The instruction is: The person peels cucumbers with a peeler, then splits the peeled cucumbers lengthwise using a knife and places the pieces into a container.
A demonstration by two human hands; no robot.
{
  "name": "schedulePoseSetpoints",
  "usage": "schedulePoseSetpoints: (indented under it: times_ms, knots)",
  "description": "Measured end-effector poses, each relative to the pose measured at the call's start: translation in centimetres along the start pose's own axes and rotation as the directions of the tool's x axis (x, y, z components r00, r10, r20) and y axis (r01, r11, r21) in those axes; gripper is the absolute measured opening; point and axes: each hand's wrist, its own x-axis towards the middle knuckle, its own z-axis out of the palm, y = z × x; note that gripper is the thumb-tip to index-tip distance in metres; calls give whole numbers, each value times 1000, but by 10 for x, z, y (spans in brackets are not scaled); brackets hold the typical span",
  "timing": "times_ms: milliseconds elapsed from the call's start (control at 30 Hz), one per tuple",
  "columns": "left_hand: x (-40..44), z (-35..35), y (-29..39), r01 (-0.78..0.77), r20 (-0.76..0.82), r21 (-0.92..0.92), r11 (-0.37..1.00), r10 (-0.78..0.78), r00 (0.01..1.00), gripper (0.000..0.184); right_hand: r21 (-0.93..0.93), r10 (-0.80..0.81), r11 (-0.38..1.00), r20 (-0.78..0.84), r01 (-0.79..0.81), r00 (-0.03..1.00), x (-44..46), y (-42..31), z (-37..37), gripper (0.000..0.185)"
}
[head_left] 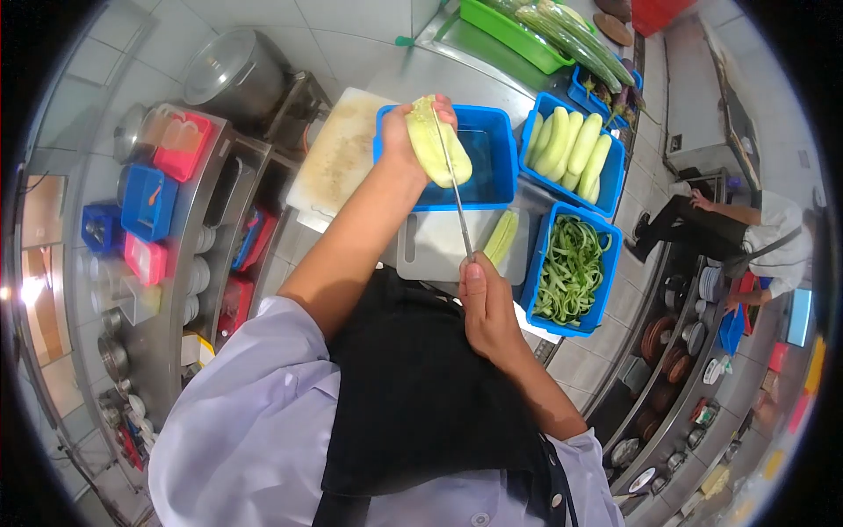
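My left hand (pixel 404 132) grips a pale, peeled cucumber (pixel 436 149) above a blue tub (pixel 499 162). A long knife (pixel 460 211) is in my right hand (pixel 488 307), its blade lying across the cucumber's face. Whether the edge has cut into the flesh I cannot tell. Below, a narrower green cucumber piece (pixel 501 237) rests on a light grey cutting board (pixel 421 244). To the right, several whole peeled cucumbers (pixel 575 149) fill a second blue tub (pixel 616 184). Green peel strips (pixel 566 272) lie heaped in a third blue tub (pixel 608 303) by my right hand.
A stained white cutting board (pixel 342 149) lies at the left. Behind are a green tray (pixel 505 35) of wrapped vegetables (pixel 571 39) and several eggplants (pixel 615 97). A large pot (pixel 233 70) and shelves stand left. Another person (pixel 764 233) works at the far right beside dish shelves.
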Motion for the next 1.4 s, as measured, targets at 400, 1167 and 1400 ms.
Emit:
schedulePoseSetpoints:
  times_ms: [400, 1167, 1400]
  knots:
    - [-5, -2, -33, 33, -77, 57, 998, -28, 997, 22, -101, -19, 995, -112, 8, 994, 19, -6, 1, 29]
    - [-7, 13, -49, -49, -156, 204, 978, 82, 984, 22, -163, -48, 986, -208, 13, 977, 25, -3, 0, 26]
    - [-18, 18, -64, -38, -166, 296, 954, 91, 982, 28, -146, -53, 989, -213, 22, 976, 29, 9, -2, 29]
